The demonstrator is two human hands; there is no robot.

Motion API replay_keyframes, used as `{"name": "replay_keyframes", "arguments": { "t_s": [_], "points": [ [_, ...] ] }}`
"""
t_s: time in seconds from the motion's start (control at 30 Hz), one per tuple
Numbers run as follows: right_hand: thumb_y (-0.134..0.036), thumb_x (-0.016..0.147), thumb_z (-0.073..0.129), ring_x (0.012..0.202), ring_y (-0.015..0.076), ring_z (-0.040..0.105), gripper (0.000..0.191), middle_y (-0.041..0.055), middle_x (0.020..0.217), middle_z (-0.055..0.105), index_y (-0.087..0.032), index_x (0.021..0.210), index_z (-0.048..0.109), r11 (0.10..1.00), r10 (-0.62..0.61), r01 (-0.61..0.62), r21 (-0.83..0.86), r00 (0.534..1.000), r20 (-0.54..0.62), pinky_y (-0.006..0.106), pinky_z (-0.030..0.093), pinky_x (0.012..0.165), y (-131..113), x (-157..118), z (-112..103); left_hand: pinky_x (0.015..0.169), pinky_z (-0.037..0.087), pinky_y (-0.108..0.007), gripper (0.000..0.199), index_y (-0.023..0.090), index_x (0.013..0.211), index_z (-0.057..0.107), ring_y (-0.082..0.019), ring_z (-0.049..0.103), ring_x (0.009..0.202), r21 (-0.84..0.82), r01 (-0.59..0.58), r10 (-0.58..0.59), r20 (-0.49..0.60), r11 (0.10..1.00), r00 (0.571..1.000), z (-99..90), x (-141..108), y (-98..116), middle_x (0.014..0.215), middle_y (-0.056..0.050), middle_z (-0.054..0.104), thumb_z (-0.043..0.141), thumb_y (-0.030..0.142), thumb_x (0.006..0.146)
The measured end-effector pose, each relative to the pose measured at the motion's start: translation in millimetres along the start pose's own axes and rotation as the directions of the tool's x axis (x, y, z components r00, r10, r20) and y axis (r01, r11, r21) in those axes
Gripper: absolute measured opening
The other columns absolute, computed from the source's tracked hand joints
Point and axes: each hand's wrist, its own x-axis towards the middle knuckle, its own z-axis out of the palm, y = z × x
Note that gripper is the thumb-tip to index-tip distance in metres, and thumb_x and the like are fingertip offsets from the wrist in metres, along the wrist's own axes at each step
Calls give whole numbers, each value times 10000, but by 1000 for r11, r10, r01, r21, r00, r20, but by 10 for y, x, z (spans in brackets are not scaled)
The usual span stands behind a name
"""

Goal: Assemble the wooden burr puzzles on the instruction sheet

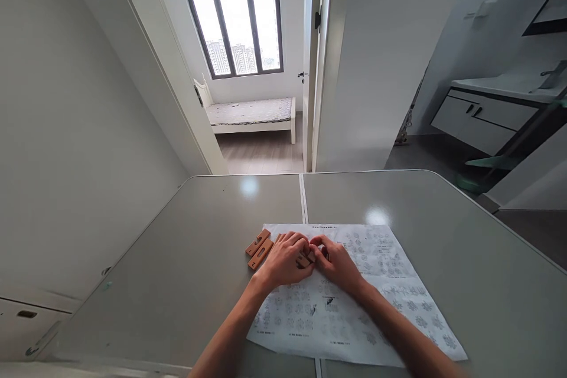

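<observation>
Both my hands meet over a large white instruction sheet (349, 307) printed with rows of small diagrams. My left hand (287, 257) is curled around brown wooden puzzle pieces (303, 260), which show partly under its fingers. From the other side, the bent fingers of my right hand (334, 260) close on the same pieces, and the fingertips of both hands touch or nearly touch. How the held pieces fit together is hidden. Left of my left hand lie loose notched wooden bars (260, 253), partly over the sheet's edge.
The sheet lies on a grey table (199, 260) with a seam down its middle. Beyond its far edge, a doorway opens to a room with a bed (252, 112) and a window (239, 23). A sink cabinet (487, 112) stands at the right.
</observation>
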Motion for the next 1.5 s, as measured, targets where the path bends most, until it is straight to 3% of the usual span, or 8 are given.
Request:
{"name": "replay_keyframes", "arguments": {
  "t_s": [0.4,0.57,0.67,0.8,0.9,0.97,1.23,1.5],
  "points": [
    [-425,983,480,578,170,612,275,42,914,761,-227,1065,653,999,-9,8,-52,1000,-4,292,469,607,-21,-3,-10,909,509,-427,286,279,1023,650,-279,645,981,9,74,-73,-100,997,992,6,-10,-14,990,-49,714,668,188,752],
    [-415,994,479,590,171,614,259,35,902,753,-228,1042,652,998,-24,24,-61,1000,-4,284,469,616,-24,-7,-14,987,490,-402,147,282,971,670,-255,661,1042,-28,159,-161,-236,987,958,-17,35,-130,1000,-23,741,702,338,839],
    [-419,998,474,600,174,621,266,44,905,747,-223,1023,652,997,-29,28,-72,1000,-12,286,471,611,-36,-9,-20,979,490,-406,130,256,881,655,-256,670,1013,-63,293,-293,-397,954,870,-107,59,-357,943,-43,743,605,368,922],
    [-404,1000,475,582,178,600,262,45,825,725,-217,1014,658,996,-22,19,-90,999,-34,288,453,589,-37,-9,-21,882,520,-405,288,224,880,642,-283,683,958,-165,495,-490,-580,853,651,-275,2,-754,952,-97,739,488,451,966],
    [-399,999,473,588,182,594,260,48,810,718,-216,1007,657,996,-19,15,-93,999,-41,291,444,587,-28,-10,-16,777,533,-371,361,215,891,646,-252,698,784,-253,576,-595,-592,777,543,-366,-73,-994,868,-79,753,429,491,976],
    [-399,999,468,593,183,597,261,48,833,723,-219,1004,656,996,-21,17,-92,999,-37,293,447,595,-24,-11,-11,737,534,-347,385,209,874,646,-236,704,734,-293,598,-637,-576,746,512,-387,-102,-1094,835,-76,758,404,492,972],
    [-378,985,472,608,186,611,239,45,855,737,-224,981,656,994,-25,22,-105,999,-28,295,453,623,-48,-13,-8,678,525,-283,313,239,826,716,-210,734,746,-304,585,-658,-393,752,642,-325,-93,-1108,803,-19,795,573,513,878],
    [-344,985,468,622,176,608,224,43,877,736,-218,971,653,993,-27,23,-115,999,-29,285,455,633,-51,-16,-6,688,517,-292,278,249,808,719,-200,722,685,-289,568,-637,-344,771,690,-351,-88,-1028,775,-4,794,600,493,872]
  ]
}}
